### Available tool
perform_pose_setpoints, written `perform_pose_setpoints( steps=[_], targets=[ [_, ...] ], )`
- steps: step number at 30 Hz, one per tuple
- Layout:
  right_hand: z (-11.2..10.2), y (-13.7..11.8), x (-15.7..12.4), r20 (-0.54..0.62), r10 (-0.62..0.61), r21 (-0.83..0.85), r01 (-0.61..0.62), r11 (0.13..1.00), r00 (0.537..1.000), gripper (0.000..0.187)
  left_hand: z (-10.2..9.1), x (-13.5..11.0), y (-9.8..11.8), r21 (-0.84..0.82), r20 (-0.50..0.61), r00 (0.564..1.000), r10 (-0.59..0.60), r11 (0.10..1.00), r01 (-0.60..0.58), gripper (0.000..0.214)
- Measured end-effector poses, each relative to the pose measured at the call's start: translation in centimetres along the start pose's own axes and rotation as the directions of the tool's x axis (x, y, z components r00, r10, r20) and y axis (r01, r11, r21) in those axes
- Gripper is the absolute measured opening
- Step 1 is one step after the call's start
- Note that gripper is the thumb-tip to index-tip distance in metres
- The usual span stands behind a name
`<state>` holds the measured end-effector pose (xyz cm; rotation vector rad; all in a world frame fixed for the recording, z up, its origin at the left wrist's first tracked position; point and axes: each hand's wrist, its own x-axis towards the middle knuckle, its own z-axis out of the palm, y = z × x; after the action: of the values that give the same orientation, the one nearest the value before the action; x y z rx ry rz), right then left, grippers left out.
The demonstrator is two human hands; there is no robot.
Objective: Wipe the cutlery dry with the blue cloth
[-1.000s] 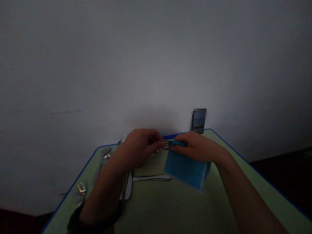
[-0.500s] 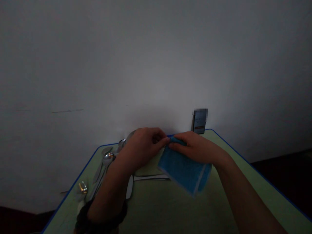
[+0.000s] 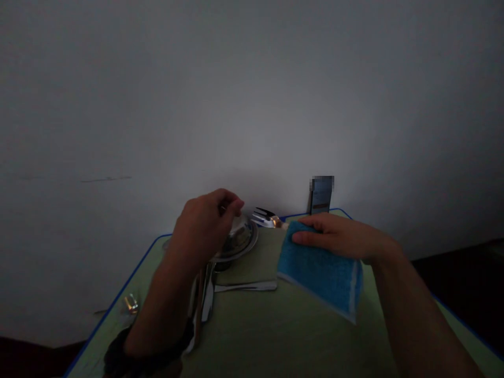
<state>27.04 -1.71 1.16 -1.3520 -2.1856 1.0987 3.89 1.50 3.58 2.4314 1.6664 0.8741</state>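
My right hand (image 3: 346, 237) is closed on a blue cloth (image 3: 321, 275) that hangs over the table. A metal fork (image 3: 264, 217) sticks out of the cloth to the left, tines away from my hand. My left hand (image 3: 207, 223) hovers apart from the fork, above a round metal dish (image 3: 240, 242). Its fingers are curled and nothing shows in them. A dark band sits on my left wrist.
The green table (image 3: 275, 336) has a blue rim and stands against a plain wall. A table knife (image 3: 246, 286) lies in the middle, more cutlery (image 3: 207, 302) lies under my left forearm, and a small shiny piece (image 3: 131, 303) lies at the left edge. A phone (image 3: 322, 197) leans on the wall.
My hands were together on the fork and cloth. My left hand has let go and drawn back to the left, uncovering the metal dish. My right hand has moved right with the cloth and fork.
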Motion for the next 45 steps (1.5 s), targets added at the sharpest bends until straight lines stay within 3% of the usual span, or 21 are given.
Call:
perform_pose_setpoints(
  steps=[3, 6, 9, 13, 18, 22, 30, 35, 38, 41, 45],
  targets=[
    [-0.3, 0.2, -0.3, -0.016, -0.022, 0.017, 0.022, 1.000, 1.000, 0.040, 0.2, -0.1, -0.2, -0.038, 0.086, 0.996, -0.017, 0.999, 0.021, 0.034],
    [0.0, -0.5, -0.1, 0.019, -0.072, 0.018, 0.072, 0.997, 0.997, 0.038, 0.4, -0.2, 0.5, -0.161, 0.176, 0.983, 0.048, 0.987, -0.019, 0.040],
    [0.5, -1.3, 0.5, 0.011, -0.126, -0.046, 0.127, 0.991, 0.992, 0.036, 0.7, -0.3, 1.0, -0.267, 0.307, 0.938, 0.159, 0.961, -0.075, 0.034],
    [0.9, -1.4, 1.1, 0.044, -0.146, -0.003, 0.146, 0.989, 0.988, 0.034, 0.4, -0.2, 0.9, -0.291, 0.442, 0.887, 0.136, 0.957, -0.001, 0.030],
    [0.7, -1.1, 0.7, 0.053, -0.152, 0.069, 0.148, 0.987, 0.987, 0.034, -0.3, -0.1, 0.5, -0.249, 0.339, 0.929, 0.149, 0.966, -0.064, 0.026],
    [0.1, -1.0, 0.0, 0.092, -0.102, 0.130, 0.089, 0.987, 0.991, 0.036, -0.5, -0.1, 0.1, -0.255, 0.334, 0.932, 0.137, 0.966, -0.051, 0.030],
    [-0.4, -1.2, -0.5, 0.134, -0.059, 0.117, 0.043, 0.992, 0.989, 0.036, 0.0, -0.3, 0.4, -0.296, 0.407, 0.891, 0.203, 0.952, -0.082, 0.031],
    [0.9, -1.9, 1.0, 0.075, -0.158, -0.080, 0.163, 0.983, 0.985, 0.031, 0.6, -0.2, 0.9, -0.260, 0.452, 0.852, 0.264, 0.953, -0.158, 0.029],
    [0.8, -1.8, 1.0, 0.095, -0.169, -0.007, 0.171, 0.985, 0.981, 0.031, 0.2, -0.1, 0.6, -0.266, 0.447, 0.864, 0.232, 0.957, -0.119, 0.030],
    [0.0, -1.2, 0.1, 0.120, -0.102, 0.075, 0.094, 0.993, 0.987, 0.035, -0.4, -0.1, 0.0, -0.311, 0.433, 0.876, 0.210, 0.948, -0.074, 0.033],
    [-0.9, -1.0, -1.1, 0.145, -0.075, 0.128, 0.056, 0.990, 0.987, 0.036, -1.0, -0.3, -0.2, -0.364, 0.459, 0.869, 0.184, 0.932, -0.006, 0.034]
  ],
)
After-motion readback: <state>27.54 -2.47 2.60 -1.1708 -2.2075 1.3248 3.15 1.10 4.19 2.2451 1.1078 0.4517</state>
